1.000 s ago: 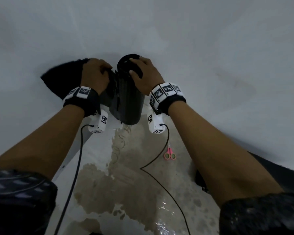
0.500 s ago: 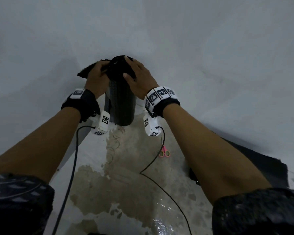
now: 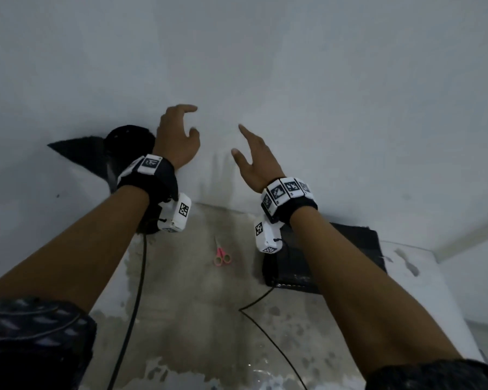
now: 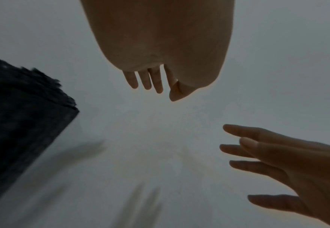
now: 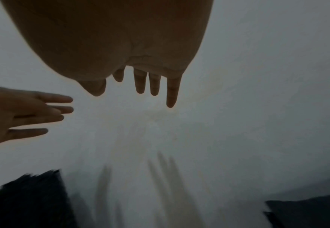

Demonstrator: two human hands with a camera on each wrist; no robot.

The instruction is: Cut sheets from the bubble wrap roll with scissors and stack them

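The black bubble wrap roll [image 3: 130,142] stands upright at 10 o'clock, a loose flap [image 3: 79,153] trailing from it. The left hand [image 3: 178,139] is raised just right of it, fingers loosely spread, empty. Pink scissors [image 3: 221,253] lie at 6 o'clock. The right hand [image 3: 258,161] is likewise spread and empty. Stacked black sheets [image 3: 358,249] lie at 4 o'clock.

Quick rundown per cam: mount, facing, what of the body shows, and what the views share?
Head: on the head, facing forward and down at roll, scissors, sheet stack; both forearms, left hand, right hand.
Left wrist: along the left palm toward the wall; roll at left.
Right wrist: along the right palm toward the wall.
Shared: each wrist view shows the other hand's open fingers.
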